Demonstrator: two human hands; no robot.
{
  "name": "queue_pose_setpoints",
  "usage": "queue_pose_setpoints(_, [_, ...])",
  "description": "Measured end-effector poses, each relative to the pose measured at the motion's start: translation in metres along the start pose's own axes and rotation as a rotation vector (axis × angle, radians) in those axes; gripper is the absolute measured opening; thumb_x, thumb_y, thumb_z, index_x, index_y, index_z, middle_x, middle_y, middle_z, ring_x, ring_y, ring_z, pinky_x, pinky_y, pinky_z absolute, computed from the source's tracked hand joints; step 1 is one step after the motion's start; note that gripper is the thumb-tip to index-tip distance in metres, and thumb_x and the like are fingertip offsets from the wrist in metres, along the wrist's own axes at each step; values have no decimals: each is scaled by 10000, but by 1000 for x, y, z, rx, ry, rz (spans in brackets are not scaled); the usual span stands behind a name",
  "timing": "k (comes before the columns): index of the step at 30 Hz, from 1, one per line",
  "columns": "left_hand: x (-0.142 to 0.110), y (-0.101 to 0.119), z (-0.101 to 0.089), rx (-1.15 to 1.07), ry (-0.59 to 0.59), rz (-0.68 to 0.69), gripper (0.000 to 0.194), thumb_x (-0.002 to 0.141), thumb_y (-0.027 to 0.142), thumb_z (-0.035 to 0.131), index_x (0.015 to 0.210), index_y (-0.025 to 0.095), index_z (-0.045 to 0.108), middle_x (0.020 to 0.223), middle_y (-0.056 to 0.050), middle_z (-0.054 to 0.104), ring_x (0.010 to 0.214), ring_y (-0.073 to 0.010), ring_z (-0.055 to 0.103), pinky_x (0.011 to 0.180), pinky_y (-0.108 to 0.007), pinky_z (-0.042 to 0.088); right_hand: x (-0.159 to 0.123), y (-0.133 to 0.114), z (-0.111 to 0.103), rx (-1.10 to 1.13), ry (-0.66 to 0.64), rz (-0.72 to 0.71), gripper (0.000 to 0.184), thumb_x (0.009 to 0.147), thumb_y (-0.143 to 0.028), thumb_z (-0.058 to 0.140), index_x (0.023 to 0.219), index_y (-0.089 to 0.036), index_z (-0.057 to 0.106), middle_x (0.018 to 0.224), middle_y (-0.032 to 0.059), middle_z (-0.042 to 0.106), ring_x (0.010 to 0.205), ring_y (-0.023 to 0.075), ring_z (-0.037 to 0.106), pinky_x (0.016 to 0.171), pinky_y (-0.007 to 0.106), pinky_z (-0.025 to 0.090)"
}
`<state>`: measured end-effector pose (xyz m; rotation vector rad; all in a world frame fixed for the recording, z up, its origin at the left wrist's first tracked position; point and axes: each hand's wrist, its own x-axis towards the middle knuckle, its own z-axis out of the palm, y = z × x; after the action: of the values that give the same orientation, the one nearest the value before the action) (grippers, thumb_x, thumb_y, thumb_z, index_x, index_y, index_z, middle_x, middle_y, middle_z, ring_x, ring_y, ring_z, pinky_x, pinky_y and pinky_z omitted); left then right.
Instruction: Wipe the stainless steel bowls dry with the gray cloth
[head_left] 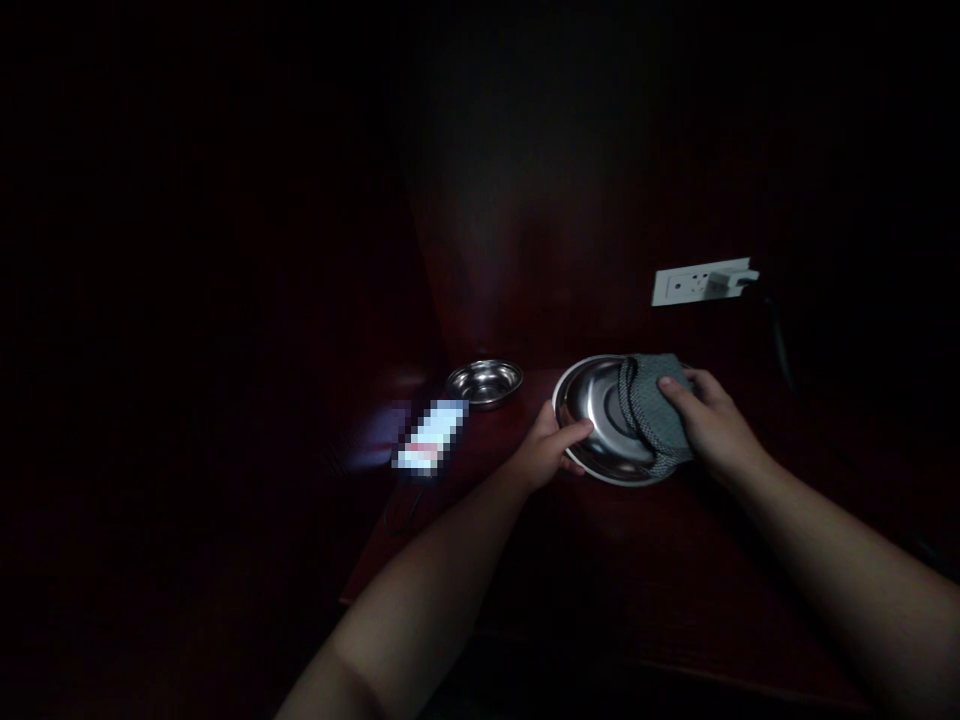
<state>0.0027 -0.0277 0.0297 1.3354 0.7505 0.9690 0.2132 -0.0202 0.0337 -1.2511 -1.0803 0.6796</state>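
We have the large metal bowl (602, 415) between our two hands, its shiny inside turned up toward us. Our left hand (551, 447) pinches its near-left rim, thumb laid over the inside and fingers curled beneath. Our right hand (705, 415) grips the grey-green cloth (660, 405), thumb on top, at the bowl's right side; the folded cloth lies directly left of those fingers and covers the bowl's right part, so we cannot tell whether any of them touch the metal.

Beyond our left hand and a little to its left, a small metal bowl (485, 384) sits on the dark red table (480, 520), apart from the larger one. Nearer and farther left of that hand lies a lit phone (431, 437), its screen blurred. Past our right hand, a white socket panel (681, 286) with a plug (739, 281) is on the wall. The cloth hides part of the large bowl's rim.
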Motion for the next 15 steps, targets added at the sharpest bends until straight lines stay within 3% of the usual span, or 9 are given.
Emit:
queue_pose_setpoints(8, [-1, 0, 1, -6, -19, -10, 612, 684, 412, 667, 1169, 194, 365, 997, -59, 510, 683, -124, 594, 448, -201, 490, 2, 2, -2, -47, 8, -61, 394, 672, -589, 643, 908, -277, 594, 925, 51, 655, 827, 268, 635, 664, 413, 540])
queue_pose_setpoints(15, [0, 0, 1, -4, -21, -3, 604, 689, 410, 662, 1169, 190, 368, 970, -51, 506, 670, -118, 587, 445, -198, 484, 2, 3, -2, -50, 10, -49, 387, 681, -590, 637, 910, -281, 593, 937, 52, 650, 831, 268, 631, 685, 418, 533])
